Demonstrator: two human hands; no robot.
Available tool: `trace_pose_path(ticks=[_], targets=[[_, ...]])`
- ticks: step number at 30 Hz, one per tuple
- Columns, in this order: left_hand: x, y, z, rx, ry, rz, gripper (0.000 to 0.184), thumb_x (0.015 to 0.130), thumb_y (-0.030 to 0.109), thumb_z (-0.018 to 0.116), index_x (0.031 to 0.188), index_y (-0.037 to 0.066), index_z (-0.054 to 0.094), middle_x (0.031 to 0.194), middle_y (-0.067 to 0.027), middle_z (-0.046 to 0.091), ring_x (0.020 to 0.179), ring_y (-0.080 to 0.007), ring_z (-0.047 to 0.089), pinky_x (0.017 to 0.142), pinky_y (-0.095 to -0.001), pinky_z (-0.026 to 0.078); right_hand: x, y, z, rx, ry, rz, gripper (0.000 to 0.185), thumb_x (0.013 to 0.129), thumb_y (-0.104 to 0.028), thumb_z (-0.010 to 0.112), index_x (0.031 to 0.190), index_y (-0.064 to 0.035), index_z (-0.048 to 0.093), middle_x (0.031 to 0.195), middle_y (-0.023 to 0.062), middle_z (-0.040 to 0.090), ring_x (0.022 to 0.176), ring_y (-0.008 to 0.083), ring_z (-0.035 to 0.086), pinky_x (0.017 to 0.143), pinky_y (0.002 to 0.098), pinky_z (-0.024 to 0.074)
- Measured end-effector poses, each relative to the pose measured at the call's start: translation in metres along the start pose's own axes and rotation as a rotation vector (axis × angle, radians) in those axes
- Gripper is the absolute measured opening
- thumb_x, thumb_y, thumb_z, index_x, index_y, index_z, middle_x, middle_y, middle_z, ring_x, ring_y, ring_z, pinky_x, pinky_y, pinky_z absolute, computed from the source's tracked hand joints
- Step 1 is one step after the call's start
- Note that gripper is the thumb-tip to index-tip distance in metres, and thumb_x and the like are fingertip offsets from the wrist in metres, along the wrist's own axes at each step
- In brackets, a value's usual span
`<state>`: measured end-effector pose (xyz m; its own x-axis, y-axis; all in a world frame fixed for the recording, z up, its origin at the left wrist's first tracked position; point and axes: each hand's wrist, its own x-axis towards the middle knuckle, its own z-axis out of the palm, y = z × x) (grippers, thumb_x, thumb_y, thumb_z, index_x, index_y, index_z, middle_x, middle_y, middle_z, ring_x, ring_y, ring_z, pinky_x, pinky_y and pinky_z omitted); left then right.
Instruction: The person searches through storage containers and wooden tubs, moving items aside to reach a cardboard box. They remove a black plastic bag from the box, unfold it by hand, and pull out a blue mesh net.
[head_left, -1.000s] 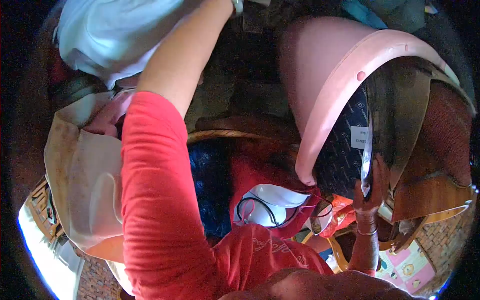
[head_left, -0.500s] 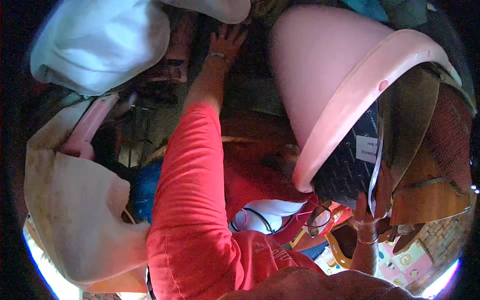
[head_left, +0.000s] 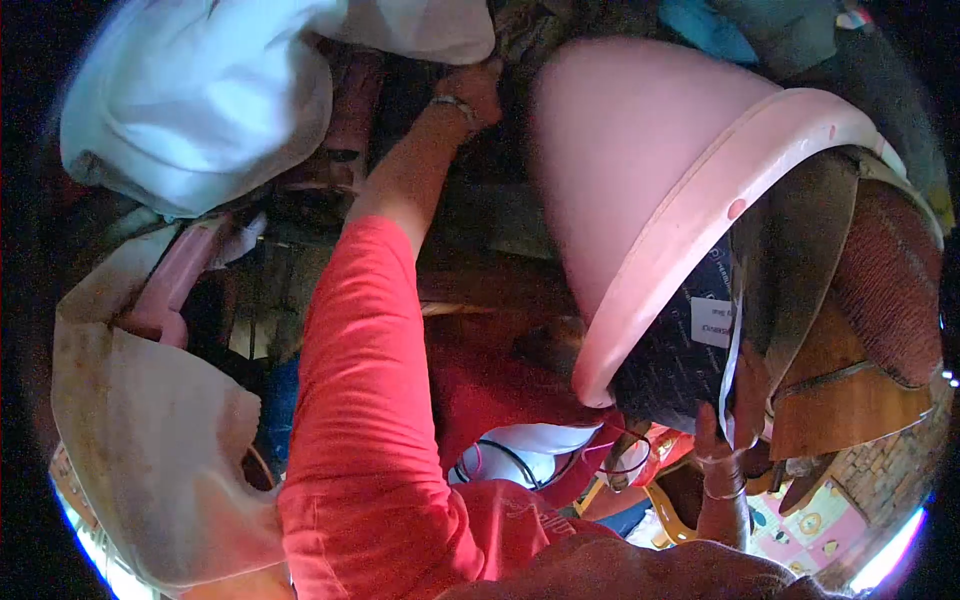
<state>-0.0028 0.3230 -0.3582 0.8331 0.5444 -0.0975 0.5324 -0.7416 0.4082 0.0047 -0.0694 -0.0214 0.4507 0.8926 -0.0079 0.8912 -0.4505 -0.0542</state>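
Observation:
My left hand (head_left: 478, 92), with a bracelet at the wrist, reaches up into the dark area beside a white cloth-like bundle (head_left: 210, 100). Its fingers are curled, and what they hold, if anything, is hidden. On the right, my right hand (head_left: 722, 455) has its thumb and fingers on the white edge of a black printed bag (head_left: 670, 365) carrying a white label (head_left: 711, 322). This bag lies in the mouth of a large pink plastic tub (head_left: 625, 150), which is tipped on its side. Brown and dark red pieces stick out of the tub beside the bag.
A dirty whitish sheet-like piece (head_left: 150, 440) and a pink plastic part (head_left: 180, 280) are at the left. Below my arms are a white round container (head_left: 515, 460) and an orange-brown curved frame (head_left: 665, 515). A brick surface (head_left: 885, 485) shows at the lower right.
My left hand has gone from spread fingers to curled ones and shifted slightly right. The tub appears a little lower and further left in view; my right hand stays at the bag's edge.

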Motion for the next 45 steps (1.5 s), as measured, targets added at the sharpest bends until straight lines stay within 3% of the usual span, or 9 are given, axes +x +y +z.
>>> trace_pose_path(ticks=[7,10,22,24,28,30,34,37,45], targets=[[0.081,0.018,0.035,-0.689,0.458,-0.209,0.061,0.076,0.027,0.06,0.131,0.008,0.044,0.126,-0.0213,0.049,0.118,-0.0401,0.045,0.095,-0.0461,0.042,0.009,-0.004,-0.002,-0.026,0.046,-0.075,0.051,0.086,-0.033,0.049,0.118,0.0066,0.05,0.118,0.0263,0.053,0.108,0.0434,0.052,0.095,0.0527,0.0372],[0.106,0.031,0.094,-0.117,-0.046,0.099,0.046,0.073,0.025,0.059,0.114,0.004,0.059,0.122,-0.0207,0.054,0.113,-0.0373,0.051,0.094,-0.0414,0.044,0.007,-0.001,-0.001,-0.011,0.039,-0.067,0.054,0.087,-0.036,0.049,0.119,0.0066,0.048,0.119,0.0258,0.052,0.109,0.0429,0.051,0.095,0.0522,0.0373],[-0.035,0.012,-0.007,-0.279,-0.194,-0.108,0.026,0.078,0.02,0.053,0.097,0.01,0.066,0.094,-0.0175,0.065,0.095,-0.0364,0.061,0.083,-0.0488,0.047,0.008,-0.003,-0.002,-0.003,0.003,-0.07,0.057,0.086,-0.035,0.05,0.12,0.0103,0.047,0.121,0.028,0.049,0.113,0.0444,0.046,0.098,0.0509,0.0335],[-0.035,0.021,0.002,-0.005,0.226,0.391,0.028,0.076,0.019,0.053,0.099,0.01,0.065,0.093,-0.0167,0.065,0.092,-0.0362,0.061,0.081,-0.048,0.048,0.01,-0.005,-0.003,0.031,-0.014,-0.05,0.057,0.086,-0.034,0.05,0.12,0.0104,0.047,0.122,0.0281,0.048,0.112,0.0444,0.046,0.098,0.0511,0.0332],[-0.032,0.052,-0.024,-0.141,0.795,0.432,0.03,0.071,0.02,0.055,0.097,0.009,0.066,0.093,-0.0173,0.065,0.093,-0.0366,0.06,0.082,-0.0459,0.048,0.007,-0.002,-0.002,-0.004,-0.003,-0.071,0.056,0.085,-0.034,0.05,0.12,0.0105,0.047,0.122,0.0281,0.048,0.111,0.0441,0.047,0.098,0.0508,0.0335],[-0.01,0.055,0.005,-0.902,0.547,0.224,0.03,0.071,0.02,0.055,0.096,0.006,0.065,0.092,-0.0179,0.064,0.092,-0.0362,0.059,0.082,-0.0429,0.048,0.009,-0.003,-0.004,-0.045,-0.011,-0.068,0.054,0.084,-0.035,0.049,0.118,0.0067,0.048,0.12,0.0257,0.05,0.108,0.0438,0.049,0.094,0.0524,0.0369],[0.013,0.044,-0.01,-0.445,0.686,0.14,0.023,0.079,0.01,0.052,0.099,0.005,0.063,0.096,-0.0141,0.065,0.09,-0.0312,0.062,0.076,-0.0396,0.05,0.009,-0.002,-0.003,-0.023,-0.019,-0.056,0.055,0.084,-0.036,0.051,0.118,0.0065,0.048,0.121,0.0255,0.05,0.108,0.0435,0.048,0.094,0.0528,0.0362],[0.022,0.048,-0.04,-1.751,0.369,-0.596,0.027,0.083,0.008,0.042,0.098,0.002,0.064,0.095,-0.0117,0.066,0.088,-0.0253,0.063,0.08,-0.0354,0.049,0.007,-0.003,-0.002,0.004,-0.001,-0.053,0.055,0.083,-0.036,0.051,0.118,0.007,0.048,0.119,0.0263,0.05,0.108,0.0432,0.048,0.094,0.0529,0.0358],[0.018,0.065,0.024,-2.105,0.448,-0.425,0.027,0.08,0.01,0.047,0.098,-0.001,0.064,0.095,-0.0125,0.066,0.086,-0.0262,0.062,0.084,-0.0358,0.048,0.015,-0.002,-0.002,0.032,-0.023,-0.066,0.055,0.083,-0.034,0.053,0.118,0.0082,0.047,0.119,0.0277,0.049,0.106,0.0435,0.049,0.093,0.0521,0.0371]])
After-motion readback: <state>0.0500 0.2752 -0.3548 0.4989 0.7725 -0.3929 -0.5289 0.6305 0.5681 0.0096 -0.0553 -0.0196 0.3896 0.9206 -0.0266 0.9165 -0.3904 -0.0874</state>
